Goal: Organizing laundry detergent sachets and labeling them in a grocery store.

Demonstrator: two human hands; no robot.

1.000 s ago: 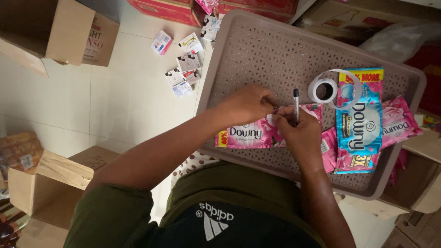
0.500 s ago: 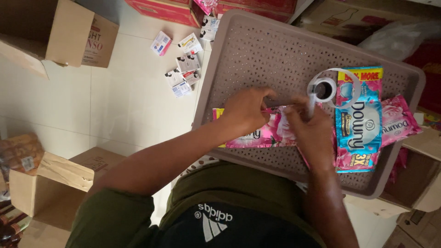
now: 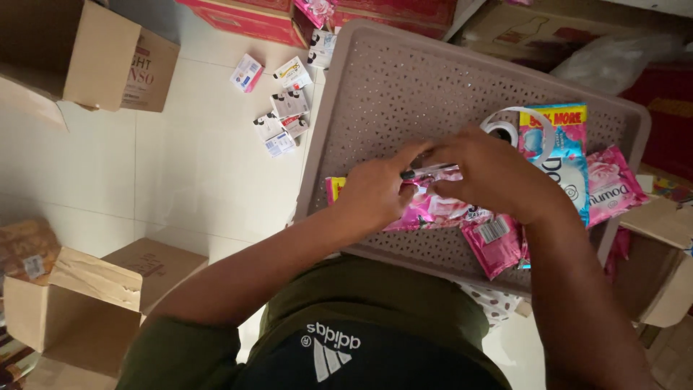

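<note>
Together, left hand and right hand over pink sachets, pen between.

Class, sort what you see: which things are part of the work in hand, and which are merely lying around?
In use:
left hand
right hand
pen
pink sachets
perforated tray

Lying about:
tape roll
blue sachet
small packets on the floor
cardboard boxes
</note>
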